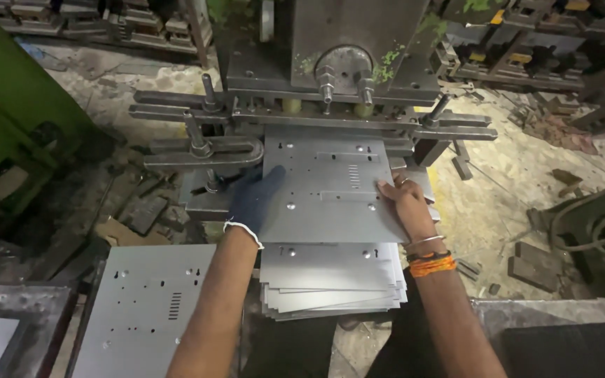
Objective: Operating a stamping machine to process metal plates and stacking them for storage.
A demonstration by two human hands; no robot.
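Sheet metal panel [327, 189]: flat grey rectangle, punched with small round holes, keyhole slots, column of short louvre slits near centre-right. Lies level on press bed under ram, far edge tucked beneath tooling, near edge overhanging stack below. Gloved left hand [255, 196] flat on left edge; bare right hand [406, 203] grips right edge

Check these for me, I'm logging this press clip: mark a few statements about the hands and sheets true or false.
1. The left hand wears a dark glove. True.
2. The right hand is gloved too. False: it is bare, with bangles at the wrist.
3. Both hands touch the top metal sheet under the press. True.
4. No other sheets lie nearby. False: a stack lies below it, and another sheet lies at the left.
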